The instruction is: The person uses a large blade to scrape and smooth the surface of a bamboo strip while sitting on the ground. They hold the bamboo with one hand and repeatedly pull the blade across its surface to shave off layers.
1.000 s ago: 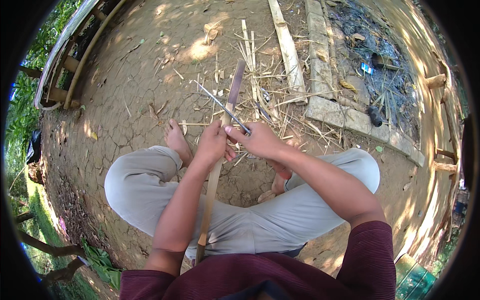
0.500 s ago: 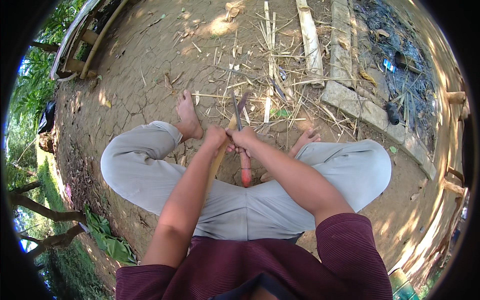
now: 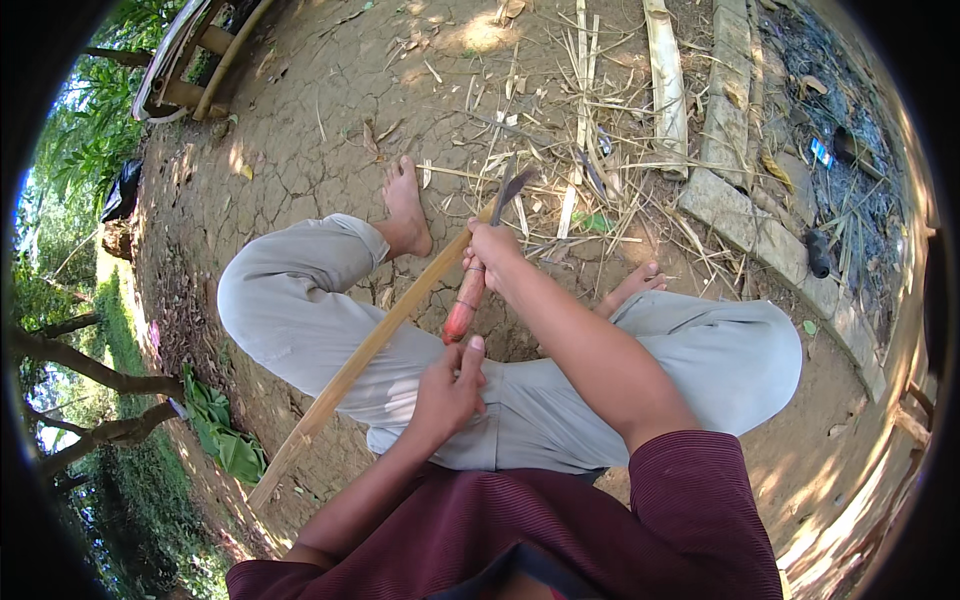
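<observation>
My right hand (image 3: 492, 252) grips the knife (image 3: 478, 268) handle; left hand (image 3: 447, 385) looks loosely curled (can't tell), near the stiff, light bamboo strip (image 3: 375, 345), best held mid-length

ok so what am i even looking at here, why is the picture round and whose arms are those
The picture comes from a wide fisheye camera worn on a person's head, looking down, so it bends into a circle. The arms are that person's own. They sit on cracked dirt ground, barefoot, in grey trousers. The right hand grips a knife with a reddish handle, its blade against a long bamboo strip slanting across the lap. The left hand hovers near the handle's end; whether it touches is unclear. Bamboo slivers litter the ground ahead.
</observation>
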`<state>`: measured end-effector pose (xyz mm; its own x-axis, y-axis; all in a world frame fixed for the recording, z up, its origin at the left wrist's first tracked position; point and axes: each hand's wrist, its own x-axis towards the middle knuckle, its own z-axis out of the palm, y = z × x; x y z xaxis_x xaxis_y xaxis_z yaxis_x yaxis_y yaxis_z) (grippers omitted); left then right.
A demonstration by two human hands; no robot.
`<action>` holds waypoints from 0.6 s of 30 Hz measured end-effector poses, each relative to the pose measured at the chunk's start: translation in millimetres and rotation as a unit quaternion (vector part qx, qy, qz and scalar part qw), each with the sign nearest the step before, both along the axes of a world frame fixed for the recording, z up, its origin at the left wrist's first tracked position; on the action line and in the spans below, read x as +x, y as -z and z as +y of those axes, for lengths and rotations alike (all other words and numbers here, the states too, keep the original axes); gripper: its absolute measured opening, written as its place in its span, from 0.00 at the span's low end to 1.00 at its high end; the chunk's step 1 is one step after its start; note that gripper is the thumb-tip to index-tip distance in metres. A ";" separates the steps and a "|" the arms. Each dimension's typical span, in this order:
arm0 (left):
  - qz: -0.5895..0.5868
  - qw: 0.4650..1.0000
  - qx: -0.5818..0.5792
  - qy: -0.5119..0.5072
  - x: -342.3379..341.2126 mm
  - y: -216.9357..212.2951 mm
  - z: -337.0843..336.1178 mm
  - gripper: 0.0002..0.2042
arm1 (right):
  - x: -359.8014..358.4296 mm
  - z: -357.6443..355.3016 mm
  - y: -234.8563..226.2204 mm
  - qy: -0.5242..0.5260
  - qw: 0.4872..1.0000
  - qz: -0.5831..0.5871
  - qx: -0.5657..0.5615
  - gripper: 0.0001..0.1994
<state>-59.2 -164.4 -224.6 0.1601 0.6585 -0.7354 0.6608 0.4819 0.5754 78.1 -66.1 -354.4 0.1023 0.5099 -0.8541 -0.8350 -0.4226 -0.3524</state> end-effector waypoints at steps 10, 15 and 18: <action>-0.179 0.866 0.429 -0.184 -6.9 12.9 100.8 0.21 | 27.8 8.5 -24.7 0.060 0.996 0.063 0.026 0.09; -0.519 0.730 0.378 -0.234 37.4 -40.5 139.8 0.28 | 17.7 6.2 -33.5 -0.028 0.991 0.091 0.090 0.14; -0.614 0.716 0.323 -0.076 25.9 -26.7 176.0 0.31 | 9.6 4.3 -24.4 -0.085 0.994 -0.009 0.063 0.17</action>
<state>-33.2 11.6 -197.9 0.3153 0.8763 0.3643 -0.5672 -0.1338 0.8127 87.7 -61.8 -330.0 0.0204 0.6248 -0.7805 -0.7475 -0.5089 -0.4269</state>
